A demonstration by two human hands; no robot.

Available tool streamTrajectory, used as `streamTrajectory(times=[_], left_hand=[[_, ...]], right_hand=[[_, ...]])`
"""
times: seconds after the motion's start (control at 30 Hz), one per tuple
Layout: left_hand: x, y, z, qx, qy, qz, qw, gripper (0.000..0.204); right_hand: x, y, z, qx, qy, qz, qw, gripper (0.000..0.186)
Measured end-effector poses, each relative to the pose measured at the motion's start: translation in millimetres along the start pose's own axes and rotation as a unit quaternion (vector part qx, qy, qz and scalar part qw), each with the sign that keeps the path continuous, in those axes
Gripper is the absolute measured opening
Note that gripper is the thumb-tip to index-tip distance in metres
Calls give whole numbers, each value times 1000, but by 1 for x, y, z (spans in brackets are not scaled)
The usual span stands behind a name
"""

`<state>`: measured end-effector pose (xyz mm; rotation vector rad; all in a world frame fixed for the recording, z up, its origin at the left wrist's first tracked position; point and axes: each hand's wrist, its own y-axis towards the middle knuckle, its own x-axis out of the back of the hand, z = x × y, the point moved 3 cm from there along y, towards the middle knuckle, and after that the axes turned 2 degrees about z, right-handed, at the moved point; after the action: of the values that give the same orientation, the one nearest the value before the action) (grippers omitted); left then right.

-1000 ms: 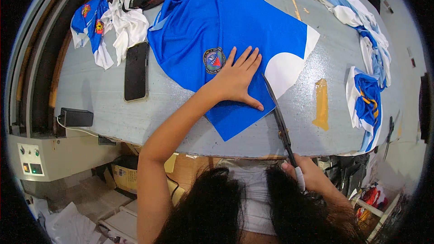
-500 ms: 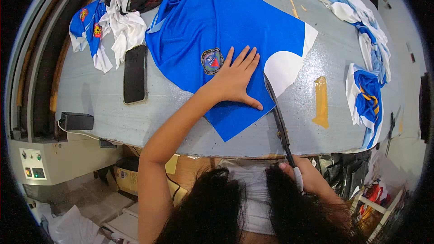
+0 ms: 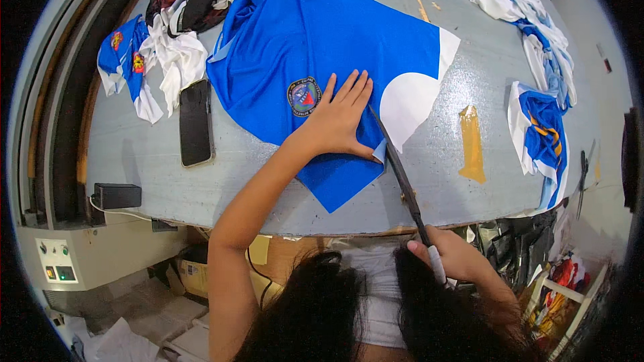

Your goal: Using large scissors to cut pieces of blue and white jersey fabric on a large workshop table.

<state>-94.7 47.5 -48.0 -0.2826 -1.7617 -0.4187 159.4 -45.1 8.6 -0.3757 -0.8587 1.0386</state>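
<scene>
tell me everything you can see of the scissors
The scissors are long, dark and metal-looking, with a pivot partway along and something white at the handle end. The right hand grips the handles, past the table's near edge. The blades look nearly shut, slanting forward and left, the visible tip over the blue cloth beside the left hand.

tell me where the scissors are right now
In the head view, the scissors are just right of centre, in the right hand, slanting up and leftward with blades at the edge of the blue cloth beside the rounded white area.
</scene>
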Motion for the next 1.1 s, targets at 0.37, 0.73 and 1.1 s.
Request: streamTrajectory(times=[0.37, 0.73, 1.1], left_hand=[[0, -1, 0, -7, -33, -24, 999, 134], [0, -4, 1, 15, -20, -15, 1000, 135], [0, -4, 2, 14, -27, -12, 999, 136]], right_hand=[[8, 14, 5, -66, 119, 72, 988, 64], [2, 19, 17, -84, 109, 21, 990, 62], [2, 19, 19, -89, 120, 17, 989, 60]])
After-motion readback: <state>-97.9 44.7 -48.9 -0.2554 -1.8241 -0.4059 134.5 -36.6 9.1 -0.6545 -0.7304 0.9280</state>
